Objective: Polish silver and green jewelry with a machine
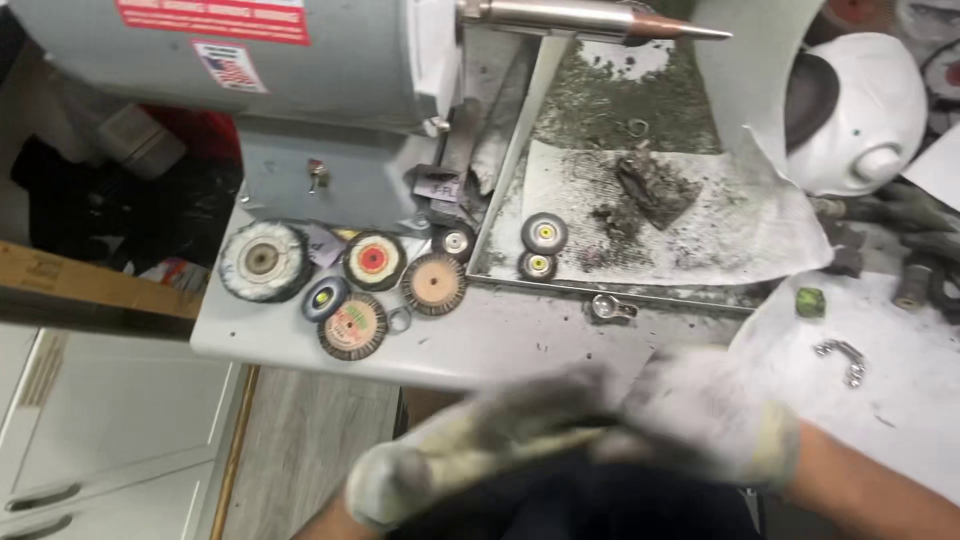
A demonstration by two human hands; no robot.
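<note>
Your gloved left hand (470, 450) and right hand (700, 415) meet, blurred; their grip can't be told. Buffing wheels (352, 275) lie well beyond on the bench (500, 345).

This is a polishing workshop. A grey bench motor (240, 90) with a tapered spindle (600, 18) stands at twelve o'clock on the worktop (500, 340). Buffing wheels (350, 275) and a dust-strewn tray (620, 200) lie below it.

So the grey motor housing has a red rectangular label (212, 17) up top. Just below it sits a small white sticker with a flag (230, 66).
</note>
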